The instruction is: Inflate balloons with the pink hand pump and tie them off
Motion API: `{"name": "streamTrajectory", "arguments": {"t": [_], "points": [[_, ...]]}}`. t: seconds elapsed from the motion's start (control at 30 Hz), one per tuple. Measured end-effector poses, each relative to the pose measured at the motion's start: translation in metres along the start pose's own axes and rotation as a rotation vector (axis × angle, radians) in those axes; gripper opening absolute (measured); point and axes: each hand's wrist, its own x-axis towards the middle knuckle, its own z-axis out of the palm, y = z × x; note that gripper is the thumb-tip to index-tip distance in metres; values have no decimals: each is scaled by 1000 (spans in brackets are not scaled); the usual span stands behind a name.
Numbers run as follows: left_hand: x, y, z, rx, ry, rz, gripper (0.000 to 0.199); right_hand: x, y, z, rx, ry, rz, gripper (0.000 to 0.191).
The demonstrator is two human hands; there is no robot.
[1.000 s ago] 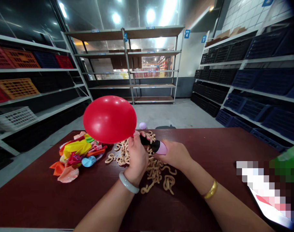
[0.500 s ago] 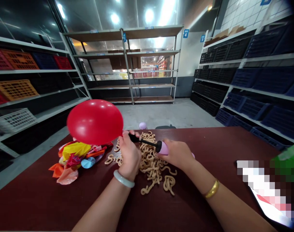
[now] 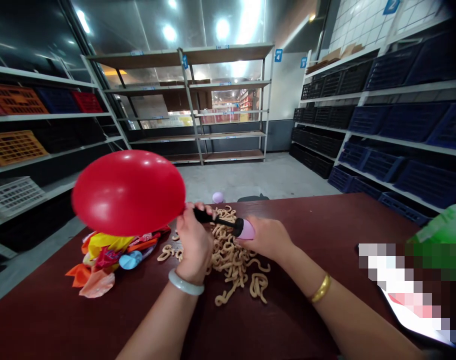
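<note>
A red balloon (image 3: 128,192), blown up, sticks out to the left from the nozzle end of a hand pump (image 3: 246,229). My left hand (image 3: 193,237) is closed around the balloon's neck and the pump's black front end. The pump's purple barrel is in the grip of my right hand (image 3: 267,237), with the black rod showing between the two hands. Beneath them lies a pile of tan, curly, worm-like strands (image 3: 231,260). Left of the pile, under the balloon, are limp balloons (image 3: 110,250) in yellow, orange, pink and blue.
All this is on a dark red table (image 3: 306,310). At the right lie a phone-like device (image 3: 404,315), partly pixelated, and a green bag (image 3: 443,230). A purple ball-like thing (image 3: 218,197) shows past the far edge. Shelves with crates (image 3: 408,120) line both sides.
The red balloon has grown larger. Both hands still hold the pump and balloon, and the whole view has shifted slightly.
</note>
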Motion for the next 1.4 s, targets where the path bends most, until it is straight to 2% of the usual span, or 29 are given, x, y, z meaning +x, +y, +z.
{"name": "streamTrajectory", "arguments": {"t": [0.17, 0.27, 0.4, 0.6, 0.67, 0.77, 0.93, 1.07, 1.17, 1.27, 1.4], "points": [[38, 27, -23, 24, 114, 82, 15, 3, 10, 4, -31, -13, -30, 51], [42, 28, -26, 12, 149, 97, 17, 2, 12, 5, -59, -13, -27, 51], [22, 7, -16, -7, 99, 65, 19, 0, 9, 5, -78, -10, -24, 50], [-26, -33, 1, -5, 50, -112, 19, -4, -4, 2, -40, -28, -10, 49], [-35, -37, 6, -3, 39, -133, 20, -5, -7, 0, -20, -13, -2, 50], [-39, -31, 11, -2, -7, -122, 21, -7, -10, -1, 9, 18, -11, 50], [-17, -5, 7, 22, -17, -70, 19, -3, -4, 2, 32, 18, -27, 53], [18, 19, -10, 44, 45, 40, 17, 3, 8, 6, -6, 4, -37, 55], [36, 27, -22, 37, 90, 86, 15, 5, 14, 6, -44, 3, -31, 52], [39, 20, -27, 2, 132, 91, 13, 3, 17, 5, -84, 11, -46, 51], [18, -9, -20, -26, 100, -2, 16, 0, 16, 5, -116, 20, -59, 48]]}}
